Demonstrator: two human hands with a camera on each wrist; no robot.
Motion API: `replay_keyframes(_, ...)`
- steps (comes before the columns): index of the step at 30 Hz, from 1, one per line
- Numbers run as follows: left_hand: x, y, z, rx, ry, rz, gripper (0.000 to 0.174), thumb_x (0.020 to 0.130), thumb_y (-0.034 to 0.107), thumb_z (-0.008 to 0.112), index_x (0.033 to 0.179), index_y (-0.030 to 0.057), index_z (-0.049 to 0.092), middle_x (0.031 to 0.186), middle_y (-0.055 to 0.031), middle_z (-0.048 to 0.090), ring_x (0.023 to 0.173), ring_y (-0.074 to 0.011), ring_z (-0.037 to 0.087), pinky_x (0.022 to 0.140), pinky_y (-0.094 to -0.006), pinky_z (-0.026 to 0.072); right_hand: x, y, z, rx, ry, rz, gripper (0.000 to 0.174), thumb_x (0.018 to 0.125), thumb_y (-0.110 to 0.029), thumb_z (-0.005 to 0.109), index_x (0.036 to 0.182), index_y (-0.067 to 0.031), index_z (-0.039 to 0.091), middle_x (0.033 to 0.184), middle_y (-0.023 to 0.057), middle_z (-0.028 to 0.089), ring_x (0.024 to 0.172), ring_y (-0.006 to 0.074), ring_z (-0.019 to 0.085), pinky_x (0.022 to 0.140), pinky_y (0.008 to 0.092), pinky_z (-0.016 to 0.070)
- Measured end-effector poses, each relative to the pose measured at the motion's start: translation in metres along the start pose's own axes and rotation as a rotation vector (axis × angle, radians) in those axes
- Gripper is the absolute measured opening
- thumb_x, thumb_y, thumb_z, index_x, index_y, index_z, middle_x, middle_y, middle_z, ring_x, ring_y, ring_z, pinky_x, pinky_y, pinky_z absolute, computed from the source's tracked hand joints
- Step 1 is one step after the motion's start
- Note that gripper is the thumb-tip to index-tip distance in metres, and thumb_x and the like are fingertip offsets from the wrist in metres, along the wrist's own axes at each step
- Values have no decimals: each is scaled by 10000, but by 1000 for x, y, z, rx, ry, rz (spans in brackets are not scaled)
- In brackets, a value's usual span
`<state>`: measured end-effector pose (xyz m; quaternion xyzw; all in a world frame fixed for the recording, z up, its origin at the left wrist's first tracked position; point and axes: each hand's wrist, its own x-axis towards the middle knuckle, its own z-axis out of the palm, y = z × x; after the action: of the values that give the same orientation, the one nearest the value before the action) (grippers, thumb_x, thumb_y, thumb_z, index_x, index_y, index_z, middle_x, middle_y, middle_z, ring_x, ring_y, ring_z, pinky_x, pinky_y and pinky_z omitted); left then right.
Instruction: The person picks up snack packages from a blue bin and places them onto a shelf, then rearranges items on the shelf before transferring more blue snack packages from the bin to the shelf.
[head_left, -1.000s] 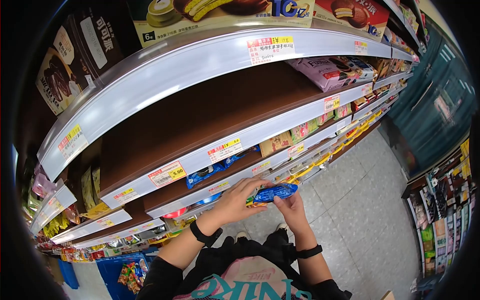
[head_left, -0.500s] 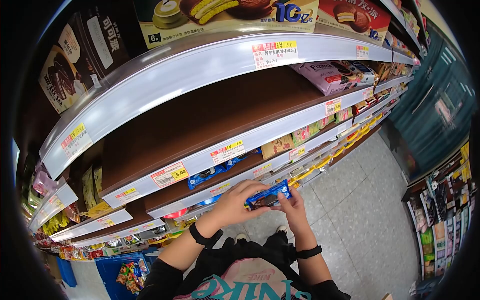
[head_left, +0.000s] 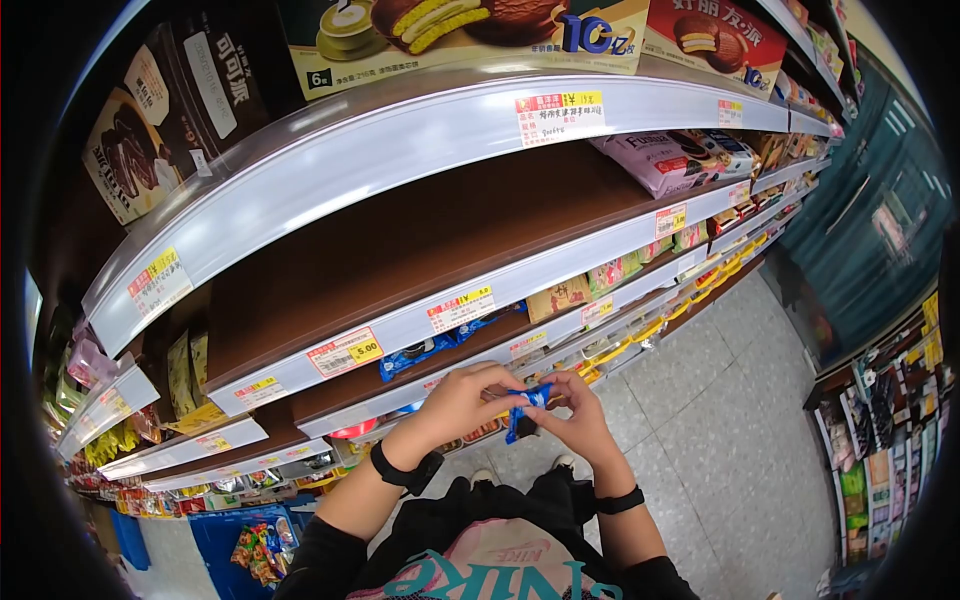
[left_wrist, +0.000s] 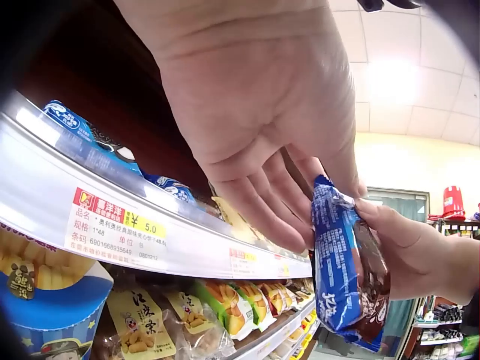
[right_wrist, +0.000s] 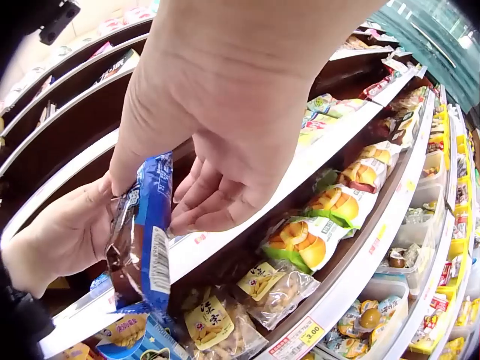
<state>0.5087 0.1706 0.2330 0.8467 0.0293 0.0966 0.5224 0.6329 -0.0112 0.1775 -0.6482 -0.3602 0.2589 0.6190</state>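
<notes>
A blue and brown cookie packet (left_wrist: 337,270) hangs lengthwise from both hands, in front of the shelves. My left hand (head_left: 462,402) pinches its top end between thumb and fingers. Right beside it, my right hand (head_left: 577,418) pinches the same end, the two thumbs close together. In the right wrist view the packet (right_wrist: 155,247) shows a barcode and a brown face, and its lower end dangles free. Similar blue packets (head_left: 425,355) lie on the shelf just beyond the hands.
A shelf edge (head_left: 380,350) with price tags runs in front of the hands. Bagged snacks (right_wrist: 300,240) line the lower shelves, with yellow-edged bins (right_wrist: 450,277) further right. A blue crate (head_left: 215,545) with colourful packets stands at lower left. Grey floor tiles (head_left: 690,430) lie to the right.
The packet has turned from lying sideways between the hands to hanging downward. Both hands have drawn together at its top end, the right hand's fingers coming over it.
</notes>
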Motion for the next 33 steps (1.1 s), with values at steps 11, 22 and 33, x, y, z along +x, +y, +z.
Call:
replay_keyframes(11, 6, -17, 7, -440, 709, 25, 142, 888, 45, 668, 909, -40, 556, 1028, -159, 661, 918, -189, 682, 729, -295, 573, 59, -47, 15, -546, 155, -471, 471, 717, -82, 795, 1143, -52, 596, 1087, 124, 620, 1010, 309, 593, 860, 389, 479)
replay_keyframes(22, -47, -32, -36, 871, 773, 14, 228, 834, 186, 683, 1023, 60, 674, 1021, -180, 637, 1000, -368, 578, 915, -466, 412, 101, -56, 6, -894, -112, -598, 448, 740, -81, 727, 1180, -117, 646, 1214, 146, 535, 1172, 357, 477, 993, 452, 400)
replay_keyframes(33, -61, -64, -58, 904, 789, -66, 348, 839, 250, 707, 1081, 8, 644, 1047, -202, 652, 956, -394, 616, 825, -464, 493, 109, -41, 20, -968, -27, -581, 400, 761, -76, 715, 1158, -86, 663, 1226, 170, 530, 1167, 389, 471, 995, 474, 400)
